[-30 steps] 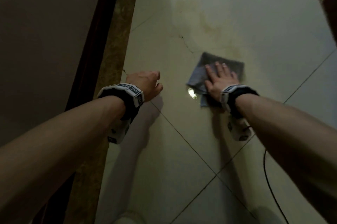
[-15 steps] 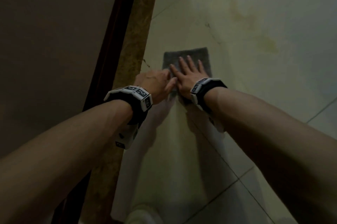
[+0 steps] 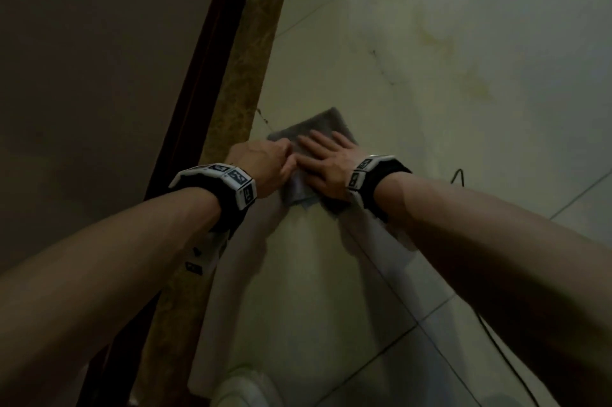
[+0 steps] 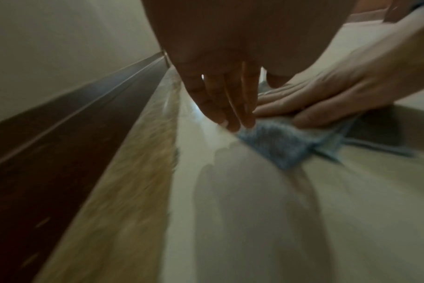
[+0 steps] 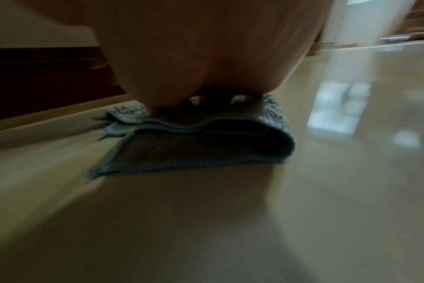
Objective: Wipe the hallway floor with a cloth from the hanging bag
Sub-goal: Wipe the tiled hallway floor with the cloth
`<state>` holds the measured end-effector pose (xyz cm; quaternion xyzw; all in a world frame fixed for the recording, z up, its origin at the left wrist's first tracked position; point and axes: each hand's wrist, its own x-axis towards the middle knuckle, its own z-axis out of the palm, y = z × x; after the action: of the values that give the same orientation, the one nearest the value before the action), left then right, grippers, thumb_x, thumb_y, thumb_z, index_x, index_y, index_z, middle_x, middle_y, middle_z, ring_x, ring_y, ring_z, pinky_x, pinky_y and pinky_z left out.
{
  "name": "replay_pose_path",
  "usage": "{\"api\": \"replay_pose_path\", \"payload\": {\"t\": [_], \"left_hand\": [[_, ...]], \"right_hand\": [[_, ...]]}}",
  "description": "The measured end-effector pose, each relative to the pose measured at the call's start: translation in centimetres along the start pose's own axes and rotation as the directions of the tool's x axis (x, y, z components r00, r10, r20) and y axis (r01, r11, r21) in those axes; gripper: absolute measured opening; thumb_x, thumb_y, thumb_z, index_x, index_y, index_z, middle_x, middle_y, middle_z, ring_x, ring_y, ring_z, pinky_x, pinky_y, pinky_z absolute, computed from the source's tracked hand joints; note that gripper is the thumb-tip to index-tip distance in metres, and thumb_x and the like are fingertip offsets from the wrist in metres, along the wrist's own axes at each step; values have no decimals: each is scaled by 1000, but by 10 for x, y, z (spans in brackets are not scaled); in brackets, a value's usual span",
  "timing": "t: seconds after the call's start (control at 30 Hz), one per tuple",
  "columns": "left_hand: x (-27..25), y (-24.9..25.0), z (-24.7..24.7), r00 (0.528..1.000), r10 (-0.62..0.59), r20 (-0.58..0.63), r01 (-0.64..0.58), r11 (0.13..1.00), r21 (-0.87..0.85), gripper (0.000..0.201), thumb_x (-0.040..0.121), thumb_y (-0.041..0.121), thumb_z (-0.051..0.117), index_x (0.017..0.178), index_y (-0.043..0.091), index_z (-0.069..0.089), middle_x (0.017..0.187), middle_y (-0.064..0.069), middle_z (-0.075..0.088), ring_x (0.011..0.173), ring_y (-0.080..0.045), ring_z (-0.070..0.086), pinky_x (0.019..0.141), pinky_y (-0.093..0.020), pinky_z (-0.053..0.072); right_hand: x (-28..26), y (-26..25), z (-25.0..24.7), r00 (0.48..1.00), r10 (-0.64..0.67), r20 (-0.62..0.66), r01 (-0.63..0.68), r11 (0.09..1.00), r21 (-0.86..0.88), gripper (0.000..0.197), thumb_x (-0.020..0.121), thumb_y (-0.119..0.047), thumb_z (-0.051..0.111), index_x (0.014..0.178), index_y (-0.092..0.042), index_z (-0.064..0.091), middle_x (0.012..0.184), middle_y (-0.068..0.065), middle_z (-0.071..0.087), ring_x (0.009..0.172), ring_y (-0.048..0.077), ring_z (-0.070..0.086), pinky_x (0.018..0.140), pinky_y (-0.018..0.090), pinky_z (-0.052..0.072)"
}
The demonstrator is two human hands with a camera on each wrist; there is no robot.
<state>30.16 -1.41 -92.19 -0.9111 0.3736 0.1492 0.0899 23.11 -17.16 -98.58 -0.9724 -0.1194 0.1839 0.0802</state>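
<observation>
Along the left side runs a dark brown wooden skirting board [image 3: 185, 115], and just right of it a speckled tan stone border strip [image 3: 245, 81] edges the glossy pale tiled floor [image 3: 463, 42]. The left hand [image 3: 265, 163] comes next, near that strip: in the left wrist view its fingers [image 4: 220, 99] hang straight and relaxed, tips at the left edge of the cloth, curled round nothing. Just right of it, touching it, the right hand [image 3: 326, 163] lies flat with fingers spread, palm pressing down on the folded grey-blue terry cloth [image 3: 318, 128]; it pins the cloth and does not clutch it.

The cloth lies on the floor beside the border strip, under the right palm. It looks soft, light and limp, folded in layers with a loose near edge, so it will likely bunch if pushed from one corner; flat pressure over the middle seems the best hold. Its long axis appears to run from near to far, tilted slightly rightward, the folded edge on the right.

A thin black cable [image 3: 458, 174] trails over the floor further right.
</observation>
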Motion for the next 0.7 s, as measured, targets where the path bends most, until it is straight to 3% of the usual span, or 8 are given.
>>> {"api": "replay_pose_path", "payload": {"t": [0.07, 0.17, 0.23, 0.33, 0.43, 0.6, 0.63, 0.7], "left_hand": [[10, 17, -6, 999, 34, -1, -34, 999, -2, 31, 98, 46, 38, 109, 23, 55, 104, -7, 68, 91, -30, 64, 66, -31, 40], [27, 45, -14, 995, 96, 4, -96, 995, -15, 26, 96, 43, 43, 112, 27, 57, 105, -2, 68, 90, -28, 63, 70, -30, 46], [37, 65, -20, 990, 144, -5, -144, 989, -10, 23, 95, 38, 47, 112, 27, 58, 106, -1, 67, 91, -27, 63, 75, -32, 51], [49, 91, -22, 984, 176, 13, -176, 984, -26, 20, 93, 34, 50, 110, 30, 58, 108, -1, 66, 94, -26, 61, 74, -30, 47], [59, 110, -22, 973, 231, -2, -231, 973, -13, 13, 91, 31, 48, 98, 28, 58, 96, -3, 64, 78, -27, 54, 64, -29, 42], [75, 130, -15, 951, 307, -36, -308, 950, -51, 12, 90, 29, 46, 91, 25, 57, 90, -4, 63, 71, -26, 52, 60, -29, 39], [76, 134, -13, 948, 317, -40, -319, 946, -54, 13, 91, 29, 46, 93, 25, 58, 91, -4, 63, 72, -26, 52, 60, -29, 39], [78, 139, -10, 944, 328, -37, -330, 942, -66, 15, 94, 31, 45, 97, 26, 59, 96, -3, 64, 73, -24, 52, 61, -29, 41]], "right_hand": [[-20, 32, -1, 985, 171, -16, -169, 983, 73, 59, 101, -54, 24, 154, -42, 3, 164, -4, -6, 150, 20, -6, 119, 45, 0], [-61, 90, 0, 906, 422, 5, -418, 894, 161, 62, 100, -54, 27, 154, -42, 0, 164, -3, -9, 150, 20, -8, 119, 44, 1], [-97, 128, 4, 815, 579, 38, -573, 792, 211, 64, 99, -54, 30, 155, -40, 0, 164, -1, -10, 150, 21, -7, 119, 44, 4], [-158, 170, 19, 659, 747, 85, -738, 621, 264, 66, 99, -54, 32, 155, -38, 1, 164, 0, -9, 150, 22, -5, 119, 46, 7], [-208, 187, 33, 545, 833, 90, -813, 500, 299, 65, 100, -53, 31, 155, -37, 1, 164, 1, -6, 150, 23, -3, 120, 47, 7], [-199, 177, 37, 502, 862, 71, -836, 462, 298, 62, 101, -45, 27, 156, -33, 0, 164, 4, -7, 150, 28, -7, 118, 52, 1], [-189, 174, 35, 514, 856, 63, -829, 476, 293, 62, 101, -45, 27, 156, -33, 0, 164, 3, -8, 150, 28, -8, 118, 52, -1], [-165, 165, 29, 595, 803, 39, -783, 568, 255, 62, 101, -45, 28, 156, -33, 0, 164, 3, -9, 150, 28, -10, 118, 52, -2]]}}
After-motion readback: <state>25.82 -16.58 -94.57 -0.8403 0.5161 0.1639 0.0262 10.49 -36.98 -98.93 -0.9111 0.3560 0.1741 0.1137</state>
